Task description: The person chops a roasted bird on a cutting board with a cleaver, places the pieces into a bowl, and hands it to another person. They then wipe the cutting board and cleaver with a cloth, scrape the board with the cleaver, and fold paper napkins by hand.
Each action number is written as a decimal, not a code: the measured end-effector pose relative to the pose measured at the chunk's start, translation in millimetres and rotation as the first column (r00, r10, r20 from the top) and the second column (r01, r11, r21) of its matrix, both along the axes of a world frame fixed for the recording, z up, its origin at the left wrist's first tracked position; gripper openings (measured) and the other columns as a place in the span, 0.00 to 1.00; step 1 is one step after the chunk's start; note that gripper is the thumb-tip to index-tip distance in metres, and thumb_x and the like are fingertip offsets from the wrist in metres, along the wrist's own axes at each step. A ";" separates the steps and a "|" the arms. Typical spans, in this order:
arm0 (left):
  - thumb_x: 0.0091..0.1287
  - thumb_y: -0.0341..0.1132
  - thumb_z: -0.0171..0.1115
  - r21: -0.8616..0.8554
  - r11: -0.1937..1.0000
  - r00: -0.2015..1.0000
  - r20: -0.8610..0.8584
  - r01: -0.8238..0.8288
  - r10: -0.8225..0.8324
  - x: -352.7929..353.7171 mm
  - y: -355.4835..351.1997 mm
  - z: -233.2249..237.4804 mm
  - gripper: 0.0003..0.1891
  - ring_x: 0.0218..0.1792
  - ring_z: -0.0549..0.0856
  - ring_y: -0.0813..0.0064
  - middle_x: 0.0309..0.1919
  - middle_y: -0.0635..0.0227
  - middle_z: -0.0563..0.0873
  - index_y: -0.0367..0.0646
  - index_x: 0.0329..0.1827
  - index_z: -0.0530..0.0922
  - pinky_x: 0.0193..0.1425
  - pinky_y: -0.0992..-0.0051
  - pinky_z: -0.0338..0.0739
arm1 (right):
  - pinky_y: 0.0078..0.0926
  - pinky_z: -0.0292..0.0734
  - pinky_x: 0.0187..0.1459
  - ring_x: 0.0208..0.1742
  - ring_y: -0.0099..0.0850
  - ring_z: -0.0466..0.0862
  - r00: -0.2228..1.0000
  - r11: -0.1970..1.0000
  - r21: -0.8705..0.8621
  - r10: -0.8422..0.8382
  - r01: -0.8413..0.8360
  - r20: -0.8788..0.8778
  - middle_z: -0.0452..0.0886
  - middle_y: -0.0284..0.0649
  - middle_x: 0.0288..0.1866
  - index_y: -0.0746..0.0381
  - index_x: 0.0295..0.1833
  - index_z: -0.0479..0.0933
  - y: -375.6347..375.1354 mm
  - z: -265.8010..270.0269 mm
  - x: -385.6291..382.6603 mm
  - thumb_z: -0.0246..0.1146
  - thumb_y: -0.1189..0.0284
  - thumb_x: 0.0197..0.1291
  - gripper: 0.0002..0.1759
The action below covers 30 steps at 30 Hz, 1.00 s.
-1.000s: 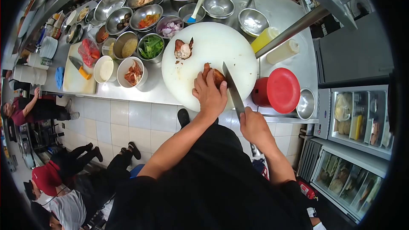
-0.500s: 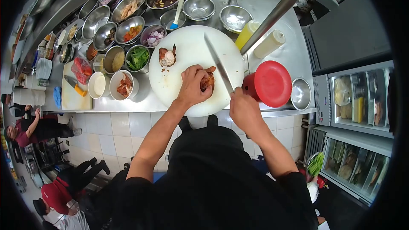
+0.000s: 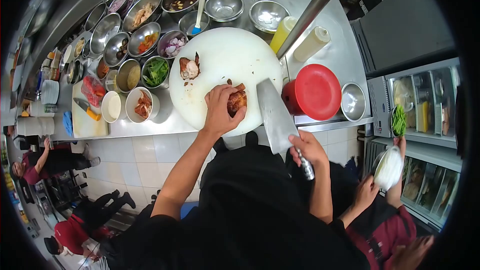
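My left hand [image 3: 221, 111] rests on the round white cutting board [image 3: 225, 52], its fingers curled round a browned piece of roast chicken [image 3: 237, 101]. In my right hand [image 3: 311, 150] is a cleaver [image 3: 276, 120], gripped by its metal handle. The blade shows its broad flat side and slants up and left, its tip over the board's right edge, apart from the meat. A second chicken piece [image 3: 190, 68], with pale flesh showing, lies at the board's left, with small dark crumbs about.
Red stacked plates [image 3: 316, 92] and a steel bowl [image 3: 353, 102] stand right of the board. Squeeze bottles [image 3: 312, 44] stand by a metal post [image 3: 312, 12]. Steel bowls of ingredients [image 3: 145, 40] crowd the left. A co-worker's hand [image 3: 366, 192] holds a bowl close on my right.
My right hand has drawn back toward me and turned the blade from edge-on to broadside. My left hand stays on the chicken. A co-worker carrying a bowl and greens has come in at right.
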<state>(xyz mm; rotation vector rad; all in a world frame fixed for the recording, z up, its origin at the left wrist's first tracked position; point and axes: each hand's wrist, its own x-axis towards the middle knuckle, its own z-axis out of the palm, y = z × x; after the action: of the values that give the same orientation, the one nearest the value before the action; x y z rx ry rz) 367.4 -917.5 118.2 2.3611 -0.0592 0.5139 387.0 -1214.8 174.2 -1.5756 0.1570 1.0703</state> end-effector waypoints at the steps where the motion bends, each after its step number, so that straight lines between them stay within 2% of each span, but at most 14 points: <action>1: 0.50 0.40 0.72 -0.002 0.999 0.999 0.010 -0.033 0.033 0.1 -3.8 0.8 0.30 0.58 0.72 0.56 0.54 0.55 0.75 0.42 0.55 0.73 0.64 0.59 0.59 | 0.22 0.65 0.13 0.12 0.22 0.70 0.996 0.999 0.043 -0.014 0.018 -0.090 0.71 0.34 0.17 0.63 0.40 0.72 -5.9 -3.2 -8.4 0.56 0.66 0.70 0.11; 3: 0.50 0.43 0.74 0.000 0.997 0.997 0.019 -0.073 0.073 1.2 -13.4 6.1 0.32 0.58 0.72 0.56 0.54 0.55 0.75 0.42 0.57 0.73 0.64 0.58 0.59 | 0.23 0.66 0.14 0.13 0.23 0.71 0.971 0.990 0.133 -0.015 0.048 -0.240 0.71 0.34 0.17 0.61 0.40 0.72 -8.7 -13.4 -21.1 0.57 0.66 0.70 0.09; 5: 0.50 0.46 0.74 0.058 0.983 0.984 -0.020 -0.175 0.176 0.8 -28.0 14.5 0.34 0.58 0.72 0.56 0.53 0.56 0.75 0.41 0.59 0.73 0.63 0.57 0.58 | 0.24 0.67 0.15 0.14 0.24 0.72 0.962 0.986 0.164 0.071 -0.028 -0.263 0.70 0.34 0.17 0.62 0.41 0.72 5.5 -18.8 -26.9 0.56 0.66 0.71 0.10; 9: 0.53 0.41 0.70 0.062 0.959 0.961 0.034 -0.275 0.273 3.4 -38.5 -3.3 0.26 0.55 0.72 0.53 0.52 0.56 0.74 0.43 0.55 0.76 0.61 0.54 0.61 | 0.24 0.67 0.15 0.14 0.25 0.72 0.975 0.975 0.201 0.133 -0.096 -0.180 0.70 0.35 0.18 0.63 0.45 0.72 45.7 -17.7 -33.1 0.54 0.66 0.72 0.11; 12: 0.54 0.39 0.69 -0.025 0.966 0.964 0.066 -0.256 0.257 -10.1 -17.8 15.8 0.28 0.54 0.72 0.50 0.51 0.52 0.74 0.37 0.58 0.75 0.62 0.54 0.62 | 0.24 0.67 0.14 0.13 0.26 0.72 0.974 0.962 0.217 0.193 -0.163 -0.122 0.70 0.36 0.17 0.64 0.48 0.72 69.1 -5.0 -41.6 0.51 0.67 0.73 0.11; 16: 0.55 0.39 0.68 0.045 0.938 0.921 0.210 -0.343 0.327 -38.1 53.8 25.2 0.27 0.56 0.72 0.49 0.53 0.50 0.75 0.36 0.58 0.75 0.63 0.54 0.63 | 0.25 0.67 0.14 0.12 0.26 0.72 0.951 0.923 0.277 0.299 -0.268 -0.075 0.70 0.36 0.18 0.64 0.45 0.71 133.2 3.5 -46.4 0.51 0.68 0.73 0.10; 17: 0.56 0.39 0.67 0.098 0.909 0.907 0.170 -0.404 0.385 -47.5 79.4 26.4 0.25 0.56 0.73 0.50 0.54 0.50 0.76 0.38 0.57 0.76 0.62 0.55 0.64 | 0.26 0.67 0.14 0.12 0.27 0.72 0.937 0.900 0.302 0.345 -0.314 -0.052 0.71 0.36 0.18 0.63 0.42 0.70 158.5 2.7 -45.5 0.51 0.68 0.73 0.10; 19: 0.59 0.41 0.64 0.101 0.909 0.899 0.229 -0.404 0.374 -63.0 138.9 26.8 0.18 0.52 0.75 0.56 0.45 0.59 0.80 0.44 0.51 0.79 0.57 0.58 0.67 | 0.27 0.68 0.13 0.12 0.27 0.73 0.891 0.845 0.325 0.455 -0.425 -0.016 0.72 0.36 0.18 0.64 0.40 0.69 216.2 5.4 -40.9 0.52 0.68 0.71 0.10; 22: 0.62 0.44 0.62 0.099 0.874 0.876 0.131 -0.476 0.463 -83.0 224.9 -5.2 0.16 0.50 0.77 0.56 0.45 0.59 0.81 0.44 0.49 0.81 0.55 0.58 0.71 | 0.31 0.69 0.13 0.13 0.28 0.73 0.858 0.835 0.333 0.499 -0.438 -0.124 0.72 0.37 0.20 0.62 0.38 0.65 300.5 -5.8 -39.0 0.54 0.68 0.68 0.10; 23: 0.64 0.44 0.61 0.131 0.882 0.887 -0.038 -0.453 0.461 -86.4 246.4 -6.4 0.17 0.53 0.76 0.56 0.47 0.58 0.81 0.44 0.50 0.81 0.59 0.57 0.68 | 0.32 0.69 0.12 0.13 0.28 0.73 0.879 0.871 0.308 0.446 -0.383 -0.168 0.72 0.37 0.19 0.62 0.38 0.63 317.0 -1.8 -40.0 0.54 0.68 0.68 0.10; 25: 0.65 0.44 0.60 0.365 0.817 0.884 0.041 -0.446 0.465 -93.2 269.2 -29.7 0.18 0.55 0.75 0.57 0.50 0.59 0.80 0.44 0.53 0.79 0.64 0.54 0.63 | 0.31 0.69 0.13 0.13 0.29 0.73 0.893 0.900 0.196 0.422 -0.390 -0.158 0.72 0.37 0.20 0.63 0.38 0.64 319.3 11.3 -44.4 0.54 0.68 0.68 0.10; 27: 0.66 0.43 0.59 0.388 0.802 0.885 0.090 -0.454 0.457 -96.2 268.3 -38.3 0.18 0.57 0.75 0.58 0.52 0.60 0.79 0.45 0.54 0.79 0.66 0.51 0.58 | 0.29 0.68 0.14 0.13 0.29 0.72 0.867 0.859 0.136 0.499 -0.494 -0.006 0.71 0.38 0.20 0.66 0.39 0.69 284.2 28.8 -45.9 0.53 0.69 0.70 0.11; 29: 0.66 0.40 0.59 0.328 0.754 0.821 0.180 -0.569 0.542 -86.7 242.6 -13.2 0.15 0.57 0.76 0.58 0.51 0.60 0.81 0.45 0.53 0.80 0.63 0.55 0.62 | 0.26 0.65 0.13 0.12 0.28 0.71 0.923 0.912 0.153 0.384 -0.379 0.002 0.71 0.39 0.19 0.66 0.40 0.70 238.4 47.1 -51.2 0.53 0.70 0.70 0.09; 30: 0.66 0.41 0.60 0.266 0.805 0.848 0.164 -0.530 0.504 -77.3 231.0 -3.8 0.16 0.54 0.79 0.57 0.48 0.58 0.83 0.44 0.53 0.80 0.60 0.56 0.66 | 0.24 0.64 0.12 0.12 0.26 0.70 0.955 0.950 0.106 0.297 -0.295 -0.002 0.71 0.38 0.19 0.66 0.42 0.71 217.4 52.5 -52.4 0.54 0.70 0.71 0.09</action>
<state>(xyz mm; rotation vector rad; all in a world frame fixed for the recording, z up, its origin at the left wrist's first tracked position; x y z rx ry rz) 290.1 -686.5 114.4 2.6514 0.5245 0.9253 334.6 -997.4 226.7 -1.5246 -0.1272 1.3043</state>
